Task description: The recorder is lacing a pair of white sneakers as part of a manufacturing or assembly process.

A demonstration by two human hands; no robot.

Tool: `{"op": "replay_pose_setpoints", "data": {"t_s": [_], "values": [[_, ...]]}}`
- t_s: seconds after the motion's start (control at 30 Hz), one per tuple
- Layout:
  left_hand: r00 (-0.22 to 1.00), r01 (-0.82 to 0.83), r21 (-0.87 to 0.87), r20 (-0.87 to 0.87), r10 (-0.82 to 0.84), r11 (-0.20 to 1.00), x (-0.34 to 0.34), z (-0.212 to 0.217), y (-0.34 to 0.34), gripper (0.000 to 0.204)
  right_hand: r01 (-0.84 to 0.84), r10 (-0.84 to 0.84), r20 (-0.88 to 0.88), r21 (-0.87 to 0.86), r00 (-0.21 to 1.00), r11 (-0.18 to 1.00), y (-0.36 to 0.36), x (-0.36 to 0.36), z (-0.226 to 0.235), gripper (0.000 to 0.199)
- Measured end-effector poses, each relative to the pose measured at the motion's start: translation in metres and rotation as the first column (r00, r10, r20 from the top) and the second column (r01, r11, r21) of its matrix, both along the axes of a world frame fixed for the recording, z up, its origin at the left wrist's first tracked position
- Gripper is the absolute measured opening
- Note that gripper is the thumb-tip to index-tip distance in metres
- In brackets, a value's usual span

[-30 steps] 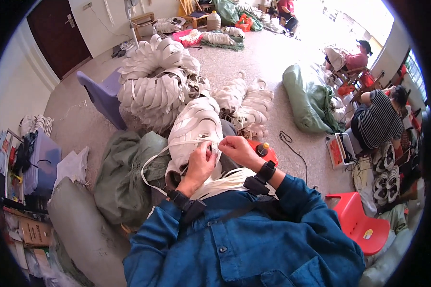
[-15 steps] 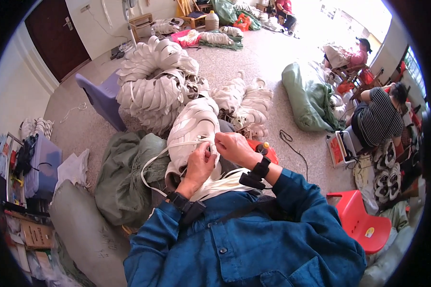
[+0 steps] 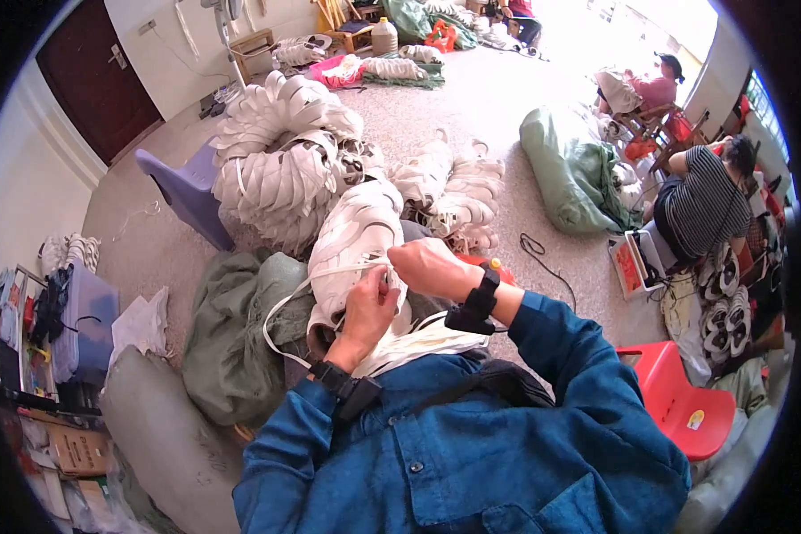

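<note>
A stack of white shoe uppers (image 3: pixel 358 222), nested one in another, lies in front of me and runs up from my lap. My left hand (image 3: pixel 368 310) is closed in a pinch at the eyelet edge of the nearest upper. Right beside it, my right hand (image 3: pixel 432 269) is curled with its fingertips together at a white shoelace (image 3: pixel 280 313). That lace crosses the upper and loops down on the left toward my wrist. Its end between my fingers is hidden. A bundle of loose white laces (image 3: pixel 405 349) rests in my lap.
Large coils of white uppers (image 3: pixel 285 169) sit beyond, beside a purple chair (image 3: pixel 182 196). Green sacks (image 3: pixel 240 334) lie at my left. On the right stand a red stool (image 3: pixel 685 405) and a green sack (image 3: pixel 565 169). A person in a striped shirt (image 3: pixel 707 205) sits nearby; others sit farther off.
My right hand has shifted slightly left and its fingers have curled in closer to my left hand. My left hand stays at the upper. The whole view has tilted a little.
</note>
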State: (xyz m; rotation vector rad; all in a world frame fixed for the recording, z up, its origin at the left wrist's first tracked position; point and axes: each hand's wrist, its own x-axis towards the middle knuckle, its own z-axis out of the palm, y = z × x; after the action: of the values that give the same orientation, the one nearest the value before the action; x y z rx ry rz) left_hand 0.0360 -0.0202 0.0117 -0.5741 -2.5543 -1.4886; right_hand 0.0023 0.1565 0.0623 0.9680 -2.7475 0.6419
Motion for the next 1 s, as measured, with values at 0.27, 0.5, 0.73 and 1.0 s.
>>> {"op": "replay_pose_setpoints", "data": {"t_s": [0.27,0.5,0.73,1.0], "values": [[0.999,0.028,0.020,0.018,-0.028,0.999,0.001,0.006,0.000,0.039,0.032,-0.027,0.027,-0.211,0.999,0.977,-0.009,0.005,-0.022,0.013],[0.995,0.024,0.025,0.099,-0.026,0.999,0.000,0.002,0.002,0.037,0.189,-0.152,0.122,-0.421,0.981,0.887,-0.003,0.019,-0.039,0.015],[0.970,0.110,0.224,0.190,-0.154,0.968,-0.001,0.006,-0.004,0.032,0.139,-0.097,0.188,-0.223,0.977,0.965,0.000,0.013,-0.019,0.032],[0.997,-0.053,0.034,0.049,0.051,0.998,-0.002,0.000,0.002,0.015,0.104,-0.082,0.187,-0.113,0.979,0.988,-0.007,0.021,-0.016,0.030]]}}
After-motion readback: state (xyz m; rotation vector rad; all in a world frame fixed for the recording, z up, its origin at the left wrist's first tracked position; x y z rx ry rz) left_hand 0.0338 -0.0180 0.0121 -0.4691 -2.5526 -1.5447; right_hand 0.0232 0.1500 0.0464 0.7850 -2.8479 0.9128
